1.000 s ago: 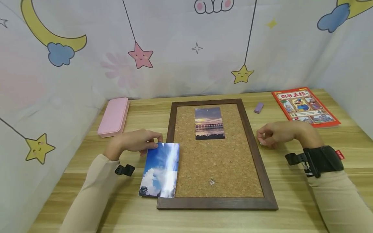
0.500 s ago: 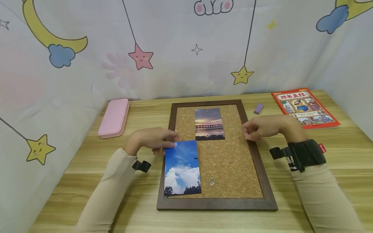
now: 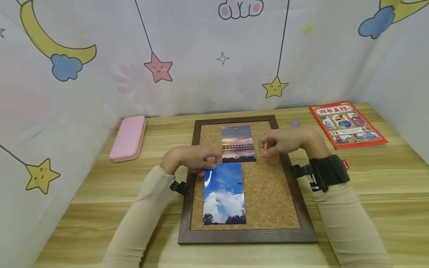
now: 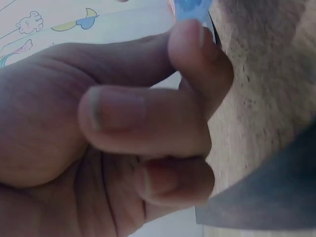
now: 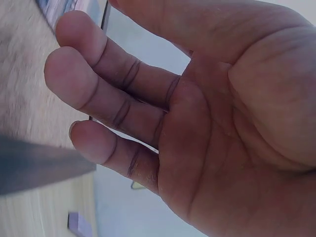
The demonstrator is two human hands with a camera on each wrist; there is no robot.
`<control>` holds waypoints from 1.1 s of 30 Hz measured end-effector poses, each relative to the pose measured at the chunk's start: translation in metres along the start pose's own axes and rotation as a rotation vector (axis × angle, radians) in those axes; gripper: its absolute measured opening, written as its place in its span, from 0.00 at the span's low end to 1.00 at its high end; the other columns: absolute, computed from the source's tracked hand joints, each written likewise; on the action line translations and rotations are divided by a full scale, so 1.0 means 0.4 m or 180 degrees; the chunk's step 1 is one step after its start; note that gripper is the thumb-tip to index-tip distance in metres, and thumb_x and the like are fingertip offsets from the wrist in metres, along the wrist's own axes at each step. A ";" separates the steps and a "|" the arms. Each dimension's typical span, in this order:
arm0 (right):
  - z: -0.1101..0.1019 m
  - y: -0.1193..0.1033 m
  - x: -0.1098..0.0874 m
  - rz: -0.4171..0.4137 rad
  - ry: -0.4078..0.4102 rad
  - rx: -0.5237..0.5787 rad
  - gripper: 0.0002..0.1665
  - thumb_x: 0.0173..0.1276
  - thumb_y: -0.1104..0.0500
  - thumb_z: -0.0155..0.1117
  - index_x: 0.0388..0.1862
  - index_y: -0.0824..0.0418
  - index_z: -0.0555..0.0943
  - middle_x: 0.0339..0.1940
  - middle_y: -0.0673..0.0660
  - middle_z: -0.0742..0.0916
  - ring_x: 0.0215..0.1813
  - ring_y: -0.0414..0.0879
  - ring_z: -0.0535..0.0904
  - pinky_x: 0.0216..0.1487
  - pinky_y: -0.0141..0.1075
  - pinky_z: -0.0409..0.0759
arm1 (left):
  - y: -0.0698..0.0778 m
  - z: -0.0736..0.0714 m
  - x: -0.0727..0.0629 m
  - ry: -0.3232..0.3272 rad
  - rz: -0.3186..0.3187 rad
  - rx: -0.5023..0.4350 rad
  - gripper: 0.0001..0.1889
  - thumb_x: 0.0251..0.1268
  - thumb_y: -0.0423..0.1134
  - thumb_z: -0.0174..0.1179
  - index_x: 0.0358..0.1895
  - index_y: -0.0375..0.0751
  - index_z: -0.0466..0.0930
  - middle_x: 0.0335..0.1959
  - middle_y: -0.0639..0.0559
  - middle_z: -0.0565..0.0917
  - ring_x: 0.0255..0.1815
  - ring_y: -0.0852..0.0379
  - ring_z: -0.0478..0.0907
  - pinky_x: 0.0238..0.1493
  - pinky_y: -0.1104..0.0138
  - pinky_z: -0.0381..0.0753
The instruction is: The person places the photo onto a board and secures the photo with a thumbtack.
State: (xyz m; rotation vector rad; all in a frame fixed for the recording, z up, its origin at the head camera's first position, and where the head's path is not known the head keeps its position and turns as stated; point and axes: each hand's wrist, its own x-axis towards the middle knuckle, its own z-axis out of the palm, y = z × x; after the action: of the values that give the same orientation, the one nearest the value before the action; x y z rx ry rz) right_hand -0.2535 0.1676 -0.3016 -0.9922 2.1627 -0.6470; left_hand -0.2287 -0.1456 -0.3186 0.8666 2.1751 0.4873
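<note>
Between thumb and fingers my left hand (image 3: 192, 158) pinches the top left corner of a blue sky photo (image 3: 223, 197). That photo lies over the lower left of a framed cork board (image 3: 268, 208), just below a sunset pier photo (image 3: 238, 144). A small round tack (image 3: 235, 128) shows at the sunset photo's top edge. My right hand (image 3: 285, 141), over the board's right side, pinches a tiny shiny thumbtack (image 3: 262, 155) at its fingertips. In the right wrist view several fingers (image 5: 71, 79) are loosely bent; the tack is out of sight there.
A pink case (image 3: 128, 137) lies at the back left of the wooden table. Behind the right hand is a purple eraser-like block (image 3: 295, 123). A red picture book (image 3: 348, 124) lies at the back right. A printed curtain (image 3: 194, 37) hangs behind.
My left hand has brought the sky photo rightward from the board's left edge onto the cork. My right hand has moved left from the table to over the board, near the sunset photo.
</note>
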 end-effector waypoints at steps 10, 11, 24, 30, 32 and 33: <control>0.004 -0.021 0.030 -0.0059 -0.0066 0.0017 0.06 0.77 0.66 0.54 0.38 0.60 0.76 0.27 0.53 0.77 0.28 0.47 0.72 0.35 0.38 0.70 | 0.008 0.005 0.026 -0.0018 0.0022 0.0002 0.04 0.81 0.36 0.47 0.47 0.42 0.70 0.20 0.51 0.76 0.16 0.59 0.69 0.21 0.69 0.69; 0.006 -0.022 0.033 -0.0080 -0.0068 -0.0014 0.06 0.77 0.65 0.55 0.38 0.60 0.76 0.26 0.52 0.77 0.28 0.46 0.71 0.35 0.38 0.70 | 0.008 0.007 0.029 -0.0024 0.0017 -0.0003 0.03 0.81 0.36 0.47 0.47 0.42 0.70 0.21 0.51 0.76 0.17 0.59 0.69 0.22 0.69 0.69; 0.050 -0.023 0.105 -0.0232 -0.0207 -0.0258 0.08 0.74 0.66 0.57 0.34 0.58 0.76 0.24 0.47 0.74 0.24 0.39 0.67 0.33 0.36 0.67 | 0.011 0.036 0.061 0.0090 0.0018 -0.0129 0.04 0.81 0.35 0.47 0.50 0.40 0.68 0.22 0.50 0.77 0.15 0.57 0.68 0.21 0.68 0.70; 0.069 -0.043 0.134 -0.0288 -0.0101 -0.0473 0.08 0.75 0.63 0.60 0.33 0.55 0.78 0.22 0.45 0.74 0.24 0.40 0.68 0.33 0.36 0.67 | 0.021 0.038 0.071 0.0135 0.0057 -0.0093 0.03 0.81 0.33 0.47 0.47 0.38 0.68 0.23 0.50 0.77 0.15 0.58 0.70 0.20 0.69 0.71; 0.074 -0.046 0.141 -0.0268 -0.0104 -0.0504 0.08 0.74 0.62 0.61 0.32 0.55 0.78 0.23 0.46 0.74 0.25 0.40 0.69 0.33 0.36 0.67 | 0.024 0.038 0.074 0.0128 0.0049 -0.0095 0.03 0.81 0.33 0.47 0.47 0.38 0.68 0.23 0.50 0.78 0.14 0.58 0.70 0.20 0.69 0.71; 0.077 -0.046 0.144 -0.0268 -0.0110 -0.0511 0.08 0.74 0.62 0.61 0.32 0.55 0.78 0.23 0.46 0.75 0.25 0.40 0.69 0.34 0.36 0.67 | 0.026 0.038 0.075 0.0127 0.0048 -0.0090 0.03 0.81 0.33 0.47 0.47 0.38 0.68 0.22 0.50 0.78 0.14 0.58 0.70 0.20 0.69 0.71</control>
State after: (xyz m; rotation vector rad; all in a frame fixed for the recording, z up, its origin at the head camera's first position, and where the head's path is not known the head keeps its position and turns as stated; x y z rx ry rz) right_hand -0.2507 0.1060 -0.3303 -1.1754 2.1785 -0.4971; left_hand -0.2281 -0.1159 -0.3376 0.8652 2.1938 0.5458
